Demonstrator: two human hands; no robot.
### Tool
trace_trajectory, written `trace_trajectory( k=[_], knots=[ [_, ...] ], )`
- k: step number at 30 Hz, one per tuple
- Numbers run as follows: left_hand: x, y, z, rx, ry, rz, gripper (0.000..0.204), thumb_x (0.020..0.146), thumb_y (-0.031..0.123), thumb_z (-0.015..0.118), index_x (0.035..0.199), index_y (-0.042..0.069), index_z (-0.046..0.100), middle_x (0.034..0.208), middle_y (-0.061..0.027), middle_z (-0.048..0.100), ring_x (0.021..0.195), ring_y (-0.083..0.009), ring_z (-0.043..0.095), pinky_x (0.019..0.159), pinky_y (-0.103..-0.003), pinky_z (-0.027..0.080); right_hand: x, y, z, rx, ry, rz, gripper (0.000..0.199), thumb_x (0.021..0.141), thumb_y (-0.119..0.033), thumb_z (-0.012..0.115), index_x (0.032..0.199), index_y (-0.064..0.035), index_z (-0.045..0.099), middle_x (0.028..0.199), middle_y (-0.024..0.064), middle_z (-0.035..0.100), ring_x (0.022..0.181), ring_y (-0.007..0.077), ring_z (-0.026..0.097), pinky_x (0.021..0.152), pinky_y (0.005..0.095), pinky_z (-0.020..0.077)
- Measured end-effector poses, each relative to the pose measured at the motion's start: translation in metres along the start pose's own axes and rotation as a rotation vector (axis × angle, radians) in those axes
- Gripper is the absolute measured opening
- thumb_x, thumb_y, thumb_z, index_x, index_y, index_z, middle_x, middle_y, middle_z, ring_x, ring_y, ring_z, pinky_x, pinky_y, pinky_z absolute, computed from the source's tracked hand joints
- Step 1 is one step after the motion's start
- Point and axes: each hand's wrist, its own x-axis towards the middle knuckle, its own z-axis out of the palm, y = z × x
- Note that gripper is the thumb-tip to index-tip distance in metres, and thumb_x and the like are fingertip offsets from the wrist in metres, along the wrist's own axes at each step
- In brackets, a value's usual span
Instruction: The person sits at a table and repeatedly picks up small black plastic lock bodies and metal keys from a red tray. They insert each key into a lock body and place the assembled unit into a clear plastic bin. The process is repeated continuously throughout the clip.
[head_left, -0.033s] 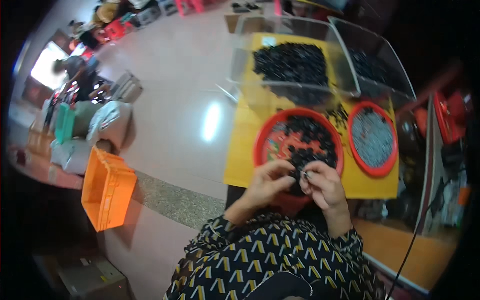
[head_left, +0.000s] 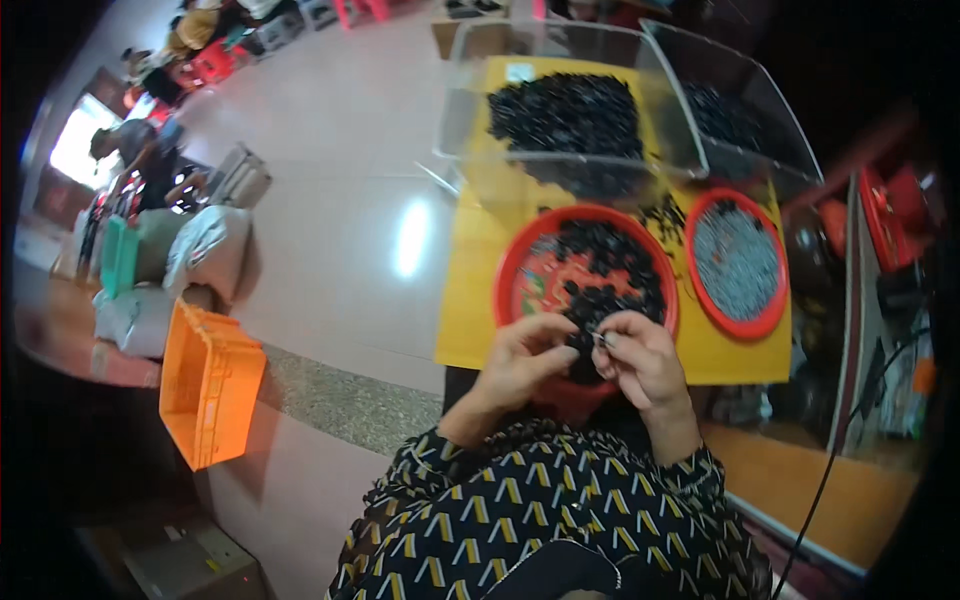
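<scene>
I have both hands low over the near side of a red basin (head_left: pixel 503 285), fingertips close but, as far as I can tell, not touching. Right hand (head_left: pixel 648 370) pinches a small piece (head_left: pixel 600 340) between thumb and forefinger, just beside the left fingertips; its shape is too small to read, part shiny, part dark. Left hand (head_left: pixel 525 365) has thumb and forefinger curled toward each other; can't tell if anything sits between them. Black parts (head_left: pixel 615 250) lie directly beneath and ahead of the hands, heaped to the far and right sides of the basin. Right of and beyond the right hand: a red tray (head_left: pixel 765 330) of small grey pieces (head_left: pixel 740 265), with loose black bits (head_left: pixel 663 220) on the yellow sheet (head_left: pixel 460 340) between the two vessels. Farther ahead, a clear plastic tub (head_left: pixel 445 125) with more black pieces (head_left: pixel 570 115). Main risk, I'd judge, is a drop: the grip is only fingertip-wide, so a slip would lose the small piece among the dark heap (hard to spot from my end, the fingers cover half of it). Second: a right wrist swung outward could knock the tray's near rim and spill grey pieces, mixing them with the loose bits.
</scene>
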Motion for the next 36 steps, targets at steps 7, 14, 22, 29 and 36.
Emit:
trace_trajectory(
  k=[7, 14, 22, 29, 36],
  knots=[
    [0.001, -0.007, -0.004, -0.124, -0.059, -0.02, 0.028, 0.076, -0.001, 0.062, 0.103, 0.0, 0.053, 0.081, -0.0068, 0.059, 0.066, -0.0136, 0.058, 0.056, -0.025, 0.051, -0.008, -0.007, 0.012, -0.414, 0.177, -0.116, 0.012, 0.078, 0.0, 0.057, 0.089, 0.0013, 0.054, 0.072, 0.0021, 0.056, 0.06, 0.0052, 0.054, 0.049, 0.0166, 0.0432],
    [0.001, -0.007, -0.007, -0.139, -0.05, -0.025, 0.03, 0.075, -0.003, 0.063, 0.104, -0.001, 0.054, 0.083, -0.0062, 0.061, 0.067, -0.011, 0.058, 0.06, -0.022, 0.048, -0.008, -0.005, 0.019, -0.53, 0.19, -0.089, 0.009, 0.077, 0.001, 0.058, 0.085, 0.0013, 0.054, 0.07, -0.0005, 0.054, 0.059, 0.003, 0.052, 0.05, 0.0164, 0.0415],
    [0.0, -0.007, -0.008, -0.061, -0.084, -0.011, 0.03, 0.076, -0.003, 0.062, 0.105, -0.002, 0.054, 0.088, -0.0061, 0.06, 0.074, -0.0105, 0.057, 0.066, -0.023, 0.048, -0.006, -0.004, 0.017, -0.578, 0.153, -0.08, 0.008, 0.076, 0.002, 0.059, 0.083, 0.0005, 0.055, 0.069, -0.0026, 0.053, 0.06, 0.0011, 0.049, 0.051, 0.0161, 0.04],
    [-0.002, -0.006, -0.004, 0.006, -0.073, 0.049, 0.029, 0.076, -0.003, 0.062, 0.104, -0.002, 0.055, 0.085, -0.0052, 0.06, 0.073, -0.0106, 0.058, 0.065, -0.023, 0.049, -0.007, -0.002, 0.014, -0.614, 0.131, -0.084, 0.006, 0.076, 0.001, 0.059, 0.081, 0.0004, 0.055, 0.069, -0.0032, 0.052, 0.061, 0.0007, 0.048, 0.052, 0.016, 0.0399],
    [-0.003, -0.007, -0.003, 0.06, -0.091, 0.065, 0.028, 0.077, -0.002, 0.061, 0.104, -0.002, 0.054, 0.089, -0.0065, 0.061, 0.077, -0.0114, 0.059, 0.068, -0.024, 0.049, -0.006, -0.001, 0.016, -0.625, 0.109, -0.088, 0.006, 0.076, 0.0, 0.058, 0.081, 0.0006, 0.055, 0.069, -0.0028, 0.053, 0.061, 0.0011, 0.049, 0.053, 0.0164, 0.0408]
  ],
)
